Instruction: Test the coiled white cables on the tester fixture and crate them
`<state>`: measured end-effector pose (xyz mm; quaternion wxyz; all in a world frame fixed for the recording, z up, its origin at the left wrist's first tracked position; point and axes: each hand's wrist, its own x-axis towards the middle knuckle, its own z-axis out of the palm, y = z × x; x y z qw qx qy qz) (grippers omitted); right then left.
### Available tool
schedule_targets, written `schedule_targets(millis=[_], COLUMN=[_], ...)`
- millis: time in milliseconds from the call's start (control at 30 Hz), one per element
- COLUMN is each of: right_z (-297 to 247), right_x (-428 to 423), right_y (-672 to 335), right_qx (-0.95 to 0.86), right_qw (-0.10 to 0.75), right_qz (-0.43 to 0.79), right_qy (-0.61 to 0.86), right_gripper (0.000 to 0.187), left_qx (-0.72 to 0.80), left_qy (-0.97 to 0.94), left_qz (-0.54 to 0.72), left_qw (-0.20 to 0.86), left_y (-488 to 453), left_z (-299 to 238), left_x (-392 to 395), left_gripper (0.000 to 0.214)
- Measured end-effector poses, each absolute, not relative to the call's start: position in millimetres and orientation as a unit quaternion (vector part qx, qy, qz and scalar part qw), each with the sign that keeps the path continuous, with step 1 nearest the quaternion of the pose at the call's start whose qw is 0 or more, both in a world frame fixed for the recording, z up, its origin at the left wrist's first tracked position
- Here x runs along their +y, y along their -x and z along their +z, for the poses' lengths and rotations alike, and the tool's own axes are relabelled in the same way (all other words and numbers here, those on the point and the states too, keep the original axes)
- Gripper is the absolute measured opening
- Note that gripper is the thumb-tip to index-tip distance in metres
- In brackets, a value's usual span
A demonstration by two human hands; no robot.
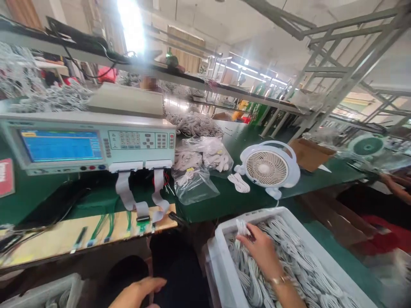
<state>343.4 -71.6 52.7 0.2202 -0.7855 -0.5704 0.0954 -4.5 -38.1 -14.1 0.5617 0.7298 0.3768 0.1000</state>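
Observation:
My right hand point(261, 252) reaches over the white plastic crate point(221, 256) at the lower right. Its thumb and fingers pinch a small coiled bundle of white cable point(241, 227) near the crate's far left corner. Many similar cable coils point(289, 244) fill the crate below it. My left hand point(138, 293) is low in the middle, over my dark-clothed lap, partly cut off by the lower edge. Its visible fingers reach out to the right, and nothing shows in them.
A tester with a blue screen point(61, 145) stands on the green bench, ribbon cables running to a wooden board point(61, 235). Clear bags of cables point(195, 171), a loose coil point(239, 183) and a fan point(266, 167) lie beyond the crate. Another person's arm point(396, 186) shows at right.

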Motion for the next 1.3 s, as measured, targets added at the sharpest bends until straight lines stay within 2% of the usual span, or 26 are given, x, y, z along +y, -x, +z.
schedule_targets(millis=[100, 167, 200, 400, 600, 700, 833, 967, 1133, 1300], right_z=[70.0, 68.3, 65.5, 53.1, 28.3, 21.4, 22.5, 10.8, -2.7, -2.3], right_x=[-72.4, -69.0, -66.7, -48.5, -31.9, -31.2, -30.4, -17.7, 4.5, 12.6], right_y=[-297.8, -256.8, -237.5, -178.5, -149.9, -137.1, -128.8, -125.5, -127.1, -129.7], right_qx=[-0.552, -0.567, -0.575, -0.586, -0.521, -0.505, -0.542, -0.516, -0.439, -0.422], right_qw=[0.361, 0.390, 0.392, 0.390, 0.424, 0.416, 0.401, 0.423, 0.429, 0.428], right_qz=[0.195, 0.277, 0.313, 0.483, 0.513, 0.553, 0.541, 0.509, 0.554, 0.572], right_qy=[0.726, 0.671, 0.646, 0.521, 0.534, 0.516, 0.504, 0.543, 0.562, 0.558], right_gripper=[0.041, 0.043, 0.040, 0.018, 0.026, 0.023, 0.018, 0.019, 0.028, 0.024], left_qx=[0.362, 0.358, 0.362, 0.436, 0.435, 0.442, 0.468, 0.474, 0.485, 0.486], left_qy=[-0.713, -0.697, -0.689, -0.616, -0.626, -0.606, -0.507, -0.436, -0.392, -0.362], left_qz=[0.197, 0.265, 0.289, 0.334, 0.388, 0.407, 0.471, 0.503, 0.492, 0.444], left_qw=[0.567, 0.562, 0.557, 0.565, 0.518, 0.522, 0.550, 0.577, 0.608, 0.660], left_y=[-26.2, -44.7, -50.7, -34.0, -8.9, -4.6, -6.1, -10.6, -1.7, 11.5], left_z=[21.2, 37.0, 41.4, 38.8, 28.8, 19.6, 5.2, -9.1, -17.5, -10.6], left_x=[-40.6, -41.5, -41.4, -40.2, -35.6, -30.8, -22.8, -11.0, 3.2, 10.7], left_gripper=[0.056, 0.077, 0.081, 0.064, 0.029, 0.021, 0.020, 0.025, 0.031, 0.035])
